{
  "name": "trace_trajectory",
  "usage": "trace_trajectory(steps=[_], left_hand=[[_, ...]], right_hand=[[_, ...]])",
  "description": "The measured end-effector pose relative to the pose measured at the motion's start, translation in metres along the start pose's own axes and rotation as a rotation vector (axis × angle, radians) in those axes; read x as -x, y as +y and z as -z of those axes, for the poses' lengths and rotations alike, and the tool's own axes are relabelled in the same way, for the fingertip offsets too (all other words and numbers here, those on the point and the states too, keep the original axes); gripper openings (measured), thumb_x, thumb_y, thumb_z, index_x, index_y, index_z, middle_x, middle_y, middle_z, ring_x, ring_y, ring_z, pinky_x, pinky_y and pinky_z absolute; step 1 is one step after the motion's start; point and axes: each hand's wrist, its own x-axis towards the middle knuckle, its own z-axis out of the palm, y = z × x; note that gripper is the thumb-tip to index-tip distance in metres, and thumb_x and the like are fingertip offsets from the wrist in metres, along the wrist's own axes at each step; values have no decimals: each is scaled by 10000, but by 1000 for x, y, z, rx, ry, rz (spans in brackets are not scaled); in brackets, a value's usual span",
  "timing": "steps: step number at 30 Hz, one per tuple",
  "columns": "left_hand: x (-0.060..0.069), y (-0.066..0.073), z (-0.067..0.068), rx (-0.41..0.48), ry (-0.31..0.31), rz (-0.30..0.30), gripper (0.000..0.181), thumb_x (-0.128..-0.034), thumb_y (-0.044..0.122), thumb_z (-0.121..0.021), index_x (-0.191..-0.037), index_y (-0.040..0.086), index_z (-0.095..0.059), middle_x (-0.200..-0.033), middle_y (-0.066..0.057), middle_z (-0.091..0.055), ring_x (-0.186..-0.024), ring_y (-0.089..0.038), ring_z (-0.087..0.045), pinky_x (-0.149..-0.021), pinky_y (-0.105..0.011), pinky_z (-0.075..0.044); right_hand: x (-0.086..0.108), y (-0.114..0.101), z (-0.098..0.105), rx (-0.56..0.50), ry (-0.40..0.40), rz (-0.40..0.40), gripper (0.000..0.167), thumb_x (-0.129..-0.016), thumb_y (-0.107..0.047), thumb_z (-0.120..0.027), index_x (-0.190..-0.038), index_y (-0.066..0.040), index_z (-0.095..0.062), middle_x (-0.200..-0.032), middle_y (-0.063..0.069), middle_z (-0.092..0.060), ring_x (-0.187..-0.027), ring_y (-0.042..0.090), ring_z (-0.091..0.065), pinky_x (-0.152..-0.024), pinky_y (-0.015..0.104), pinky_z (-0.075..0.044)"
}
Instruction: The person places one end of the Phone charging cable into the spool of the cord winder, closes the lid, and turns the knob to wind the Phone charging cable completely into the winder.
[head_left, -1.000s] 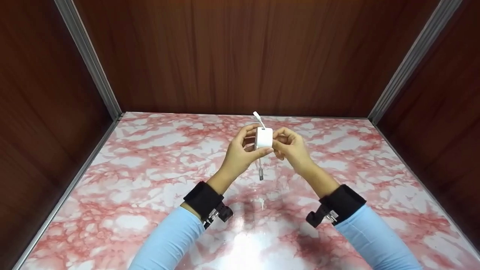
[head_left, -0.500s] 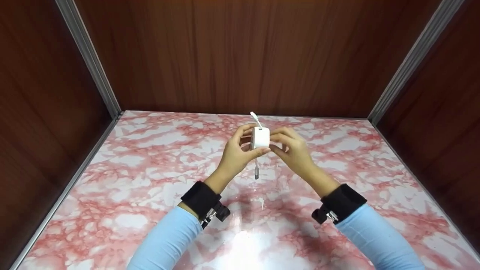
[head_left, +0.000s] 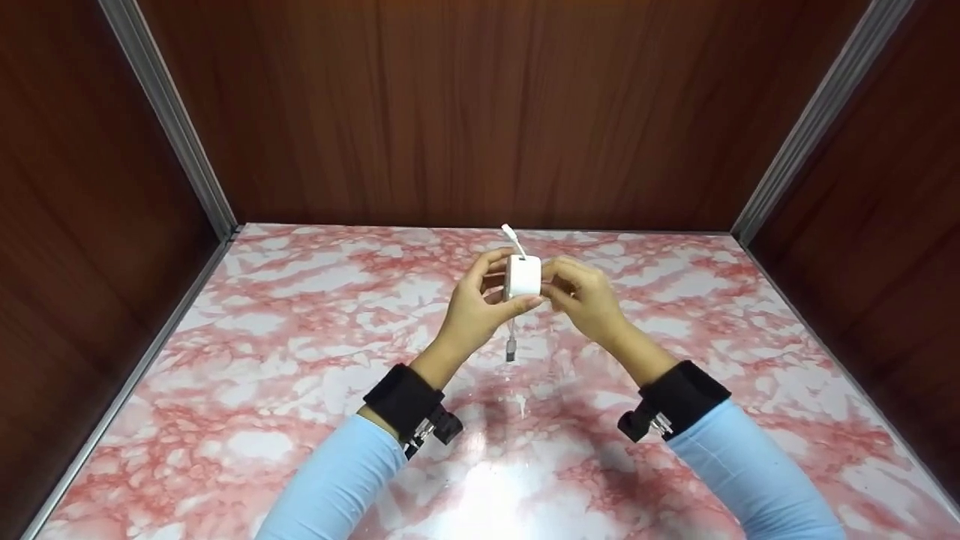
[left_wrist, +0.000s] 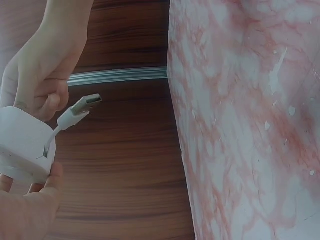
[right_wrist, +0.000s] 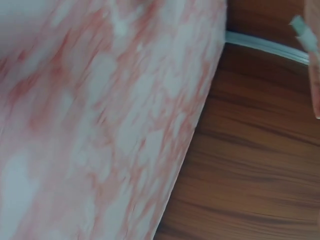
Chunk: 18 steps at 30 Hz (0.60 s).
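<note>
In the head view my left hand (head_left: 471,307) grips a small white cable winder box (head_left: 525,276) above the table, its thumb along the near lower edge. From the right side my right hand (head_left: 589,296) pinches at the box with curled fingers; what lies between the fingertips is hidden. A white cable runs through the box. Its USB plug (head_left: 511,350) dangles below, and the white connector (head_left: 509,232) pokes out at the top. The left wrist view shows the plug (left_wrist: 82,107) leaving a slot in the box (left_wrist: 22,135). At the right wrist view's edge, the plug (right_wrist: 304,31) shows partly.
Under the hands lies a red-and-white marbled table (head_left: 285,360). Dark wooden panels (head_left: 465,112) enclose it at the back and sides, with metal strips (head_left: 169,112) at the corners. Both wrists wear black straps (head_left: 405,401) with small cameras.
My right hand's fingers have curled, straightened and curled again at the box's side. The box and left hand shifted slightly left, then stayed nearly still. The dangling plug swung slightly.
</note>
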Motion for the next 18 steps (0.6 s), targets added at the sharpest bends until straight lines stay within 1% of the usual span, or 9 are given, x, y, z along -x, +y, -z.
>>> trace_trajectory(steps=[2,6,10,12,13,14,15,16,18], left_hand=[[0,0,0,4,-5,0,664,-787,126,-808,-1359,71,-474,-1258,-158,-560,-1104,-272,-577,-952,-343,-518],[0,1,0,18,-2,2,669,-787,130,-810,-1364,86,-474,-1273,-156,-552,-1125,-271,-570,-974,-339,-506],[0,0,1,6,14,5,671,-787,136,-811,-1366,92,-475,-1276,-151,-551,-1131,-271,-570,-973,-349,-505],[-1,0,2,-2,24,6,671,-784,135,-812,-1364,90,-478,-1276,-149,-554,-1130,-272,-572,-970,-354,-507],[-1,1,2,-4,27,6,668,-786,136,-811,-1364,90,-479,-1279,-148,-552,-1132,-274,-571,-971,-354,-506],[-2,1,3,-4,32,8,664,-788,137,-809,-1363,91,-480,-1279,-146,-550,-1134,-273,-571,-973,-354,-505],[-2,1,3,1,38,8,661,-788,135,-809,-1361,94,-482,-1280,-143,-547,-1136,-271,-571,-974,-353,-505],[-3,2,3,7,45,5,658,-789,130,-808,-1359,94,-481,-1279,-143,-544,-1135,-271,-571,-975,-355,-505],[-5,3,4,27,55,-6,655,-795,119,-800,-1362,88,-474,-1277,-151,-538,-1137,-271,-569,-982,-365,-501]], right_hand=[[-2,-4,0,-140,-23,-170,24,-865,44,-656,-854,30,-640,-640,43,-558,-494,47,-441,-452,152,-378],[-7,-12,-2,-474,-18,-505,88,-915,48,-593,-859,-17,-572,-578,-27,-520,-446,33,-381,-414,158,-292],[-11,-26,-7,-802,75,-805,179,-937,52,-528,-885,-118,-507,-587,-35,-520,-448,21,-368,-400,144,-266],[-11,-34,-11,-857,136,-888,157,-949,24,-524,-904,-127,-514,-594,-37,-500,-462,10,-368,-401,134,-271],[-11,-36,-13,-845,157,-898,135,-959,4,-526,-921,-124,-530,-622,-39,-511,-475,7,-377,-406,130,-283],[-10,-38,-15,-796,164,-872,101,-965,-11,-532,-945,-108,-551,-637,-38,-512,-487,10,-390,-410,129,-295],[-9,-38,-17,-715,160,-814,76,-967,-12,-536,-972,-81,-570,-657,-32,-528,-500,13,-410,-416,128,-316],[-8,-37,-18,-596,138,-718,73,-964,-6,-541,-998,-52,-587,-705,-36,-546,-530,15,-439,-436,127,-355],[-5,-32,-19,-273,92,-446,102,-944,14,-568,-1032,-16,-610,-813,-6,-594,-608,40,-504,-479,142,-407]])
